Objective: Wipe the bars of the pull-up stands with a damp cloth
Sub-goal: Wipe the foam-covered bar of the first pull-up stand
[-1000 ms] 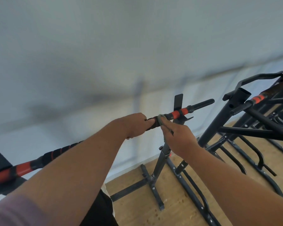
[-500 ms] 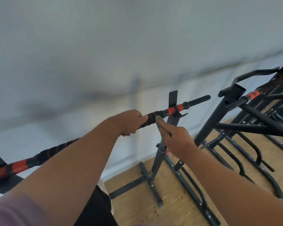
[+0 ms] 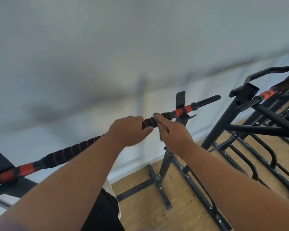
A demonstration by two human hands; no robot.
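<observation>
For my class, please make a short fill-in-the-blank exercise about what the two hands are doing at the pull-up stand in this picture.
1. The left hand grips the black foam-padded bar with ____ bands.
2. The right hand holds the grey-green ____ against the bar.
3. The stand's black metal feet rest on a ____ floor.

Missing words: red; cloth; wooden

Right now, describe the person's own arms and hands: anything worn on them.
Both hands, left and right, are bare: no gloves, and no rings or watch that show. Both forearms are bare too. A pale lilac sleeve edge shows at the upper left arm, blurred at the frame's bottom corner.
</observation>
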